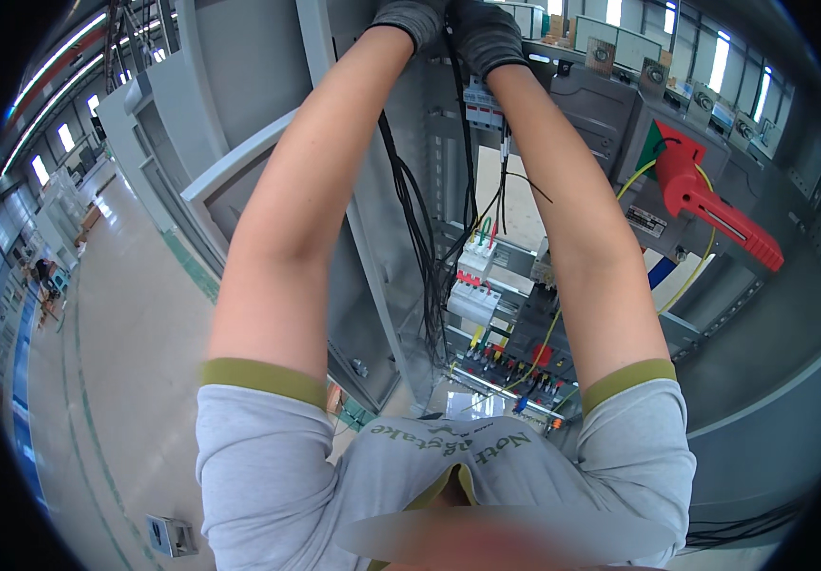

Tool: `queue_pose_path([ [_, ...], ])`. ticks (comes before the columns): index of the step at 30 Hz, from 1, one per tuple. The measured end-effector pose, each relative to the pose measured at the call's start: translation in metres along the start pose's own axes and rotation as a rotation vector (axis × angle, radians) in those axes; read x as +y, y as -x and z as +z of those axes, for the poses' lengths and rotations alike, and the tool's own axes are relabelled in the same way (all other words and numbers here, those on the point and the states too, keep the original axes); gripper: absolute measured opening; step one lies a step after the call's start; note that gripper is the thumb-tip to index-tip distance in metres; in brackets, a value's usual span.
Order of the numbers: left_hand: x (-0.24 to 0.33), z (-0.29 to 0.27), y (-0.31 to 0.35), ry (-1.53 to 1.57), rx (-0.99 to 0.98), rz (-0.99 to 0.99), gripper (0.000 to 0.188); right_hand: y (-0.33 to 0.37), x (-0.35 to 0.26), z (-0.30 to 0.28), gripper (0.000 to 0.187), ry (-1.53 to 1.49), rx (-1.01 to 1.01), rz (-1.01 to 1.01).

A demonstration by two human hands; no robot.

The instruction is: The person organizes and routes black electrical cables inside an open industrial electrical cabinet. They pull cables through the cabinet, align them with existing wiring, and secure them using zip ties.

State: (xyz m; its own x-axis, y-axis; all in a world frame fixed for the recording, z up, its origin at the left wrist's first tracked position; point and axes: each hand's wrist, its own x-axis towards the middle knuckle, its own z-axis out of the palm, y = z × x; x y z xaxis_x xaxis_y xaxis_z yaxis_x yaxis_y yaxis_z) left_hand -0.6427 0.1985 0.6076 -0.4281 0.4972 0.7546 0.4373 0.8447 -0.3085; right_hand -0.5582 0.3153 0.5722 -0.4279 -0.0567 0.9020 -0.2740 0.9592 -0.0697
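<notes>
Both arms reach up to the top edge, into an open grey metal cabinet. My left hand [410, 19], in a dark grey work glove, and my right hand [485, 38], gloved alike, are close together. The picture's edge cuts off their fingers, so their grip cannot be seen. A black cable [458, 86] hangs down from between them. Below my right hand is a white breaker block [484, 107] with red and blue marks. More black cables [410, 209] run down inside the cabinet beside my left forearm.
A large dark breaker [596, 109] with a red handle [715, 205] sits right of my right arm. Lower down are white breakers [474, 300] and a row of terminals [510, 366]. The cabinet door [239, 157] stands left. A small box [171, 536] lies on the floor.
</notes>
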Motion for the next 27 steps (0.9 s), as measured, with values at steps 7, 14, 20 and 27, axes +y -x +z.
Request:
queue_pose_path([
  [7,-0.009,-0.011,-0.008,0.128,-0.109,0.116,0.028,0.001,-0.001,-0.005,0.017,-0.094,0.013,0.051],
  [14,-0.019,-0.007,-0.013,0.335,-0.098,0.06,0.033,-0.006,0.007,0.003,0.022,-0.071,-0.004,0.057],
  [20,-0.034,-0.011,-0.002,0.497,-0.128,0.027,0.027,0.001,-0.015,-0.014,0.024,-0.153,-0.049,0.059],
  [27,-0.002,-0.017,-0.004,0.212,-0.09,0.017,0.027,0.001,-0.001,-0.004,0.021,-0.033,-0.011,0.043],
])
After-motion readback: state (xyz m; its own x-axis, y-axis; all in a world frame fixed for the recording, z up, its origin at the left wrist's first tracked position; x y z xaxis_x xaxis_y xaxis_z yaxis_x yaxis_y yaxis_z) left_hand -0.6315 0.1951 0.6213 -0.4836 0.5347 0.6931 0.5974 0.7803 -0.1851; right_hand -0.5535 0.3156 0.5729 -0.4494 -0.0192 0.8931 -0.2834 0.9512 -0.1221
